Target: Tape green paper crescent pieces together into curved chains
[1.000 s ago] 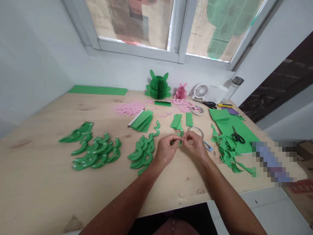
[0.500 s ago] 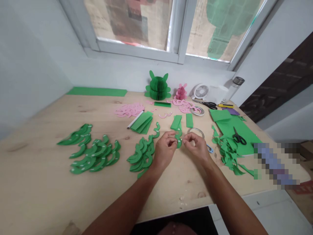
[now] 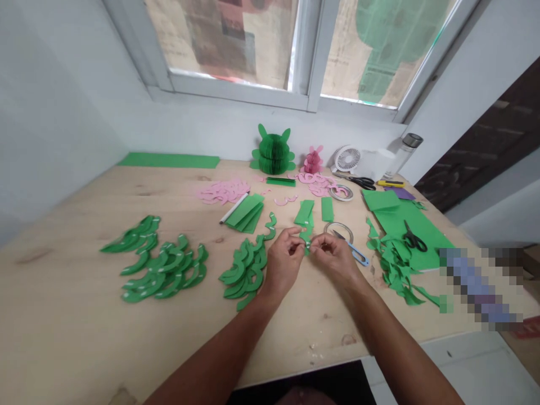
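My left hand (image 3: 284, 263) and my right hand (image 3: 336, 260) meet above the wooden table, their fingertips pinching a small green paper strip (image 3: 306, 241). Its middle is hidden by my fingers. Just left of my left hand lies a pile of curved green paper strips (image 3: 247, 271). Beyond my right hand are a clear tape roll (image 3: 338, 230) and blue-handled thread snips (image 3: 353, 249). Two green paper rectangles (image 3: 304, 212) lie just past my fingertips.
More green crescents (image 3: 162, 269) lie at left, pink paper curls (image 3: 223, 191) at back. Green and pink honeycomb paper figures (image 3: 273, 151) stand by the window. Black scissors (image 3: 414, 239) rest on a green sheet (image 3: 422, 242) among scraps at right. The table's front edge runs below my forearms.
My fingertips have come closer together around the green strip. The thread snips now show fully beside my right hand. The view has drifted slightly.
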Tool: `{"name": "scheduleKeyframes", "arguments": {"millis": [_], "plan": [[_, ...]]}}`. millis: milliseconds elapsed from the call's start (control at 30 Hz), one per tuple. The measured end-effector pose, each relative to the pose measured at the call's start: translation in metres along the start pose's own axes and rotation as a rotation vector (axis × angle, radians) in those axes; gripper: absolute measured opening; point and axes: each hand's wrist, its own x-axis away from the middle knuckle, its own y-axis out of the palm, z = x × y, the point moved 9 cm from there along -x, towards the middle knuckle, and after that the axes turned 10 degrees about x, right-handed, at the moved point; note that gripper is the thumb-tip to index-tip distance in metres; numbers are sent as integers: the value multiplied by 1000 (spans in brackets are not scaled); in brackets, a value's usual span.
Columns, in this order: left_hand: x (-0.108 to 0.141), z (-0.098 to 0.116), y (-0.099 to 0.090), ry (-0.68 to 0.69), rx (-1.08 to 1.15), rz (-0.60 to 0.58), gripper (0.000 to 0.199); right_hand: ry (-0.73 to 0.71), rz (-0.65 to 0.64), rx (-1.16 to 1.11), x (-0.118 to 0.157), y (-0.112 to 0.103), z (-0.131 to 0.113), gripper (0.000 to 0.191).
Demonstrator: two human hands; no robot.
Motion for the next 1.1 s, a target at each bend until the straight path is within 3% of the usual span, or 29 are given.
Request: {"name": "scheduleKeyframes", "arguments": {"millis": [133,333,567,767,967,1100], "plan": [[1,-1,4,-29,72,-25,33,55,17,-37,-2,-1,8,12],[5,-2,1,-146,232,72,28,104,131,-104,-4,-17,14,17],[13,-11,8,-318,296,34,14,85,181,-99,-4,-23,11,18],[12,-13,6,-325,327,48,13,56,167,-110,-4,-23,7,20],[12,-14,7,-325,370,43,16,65,55,-199,-3,-7,5,23],[13,-15,9,-346,407,35,19,68,68,-185,-2,-7,5,22]]}}
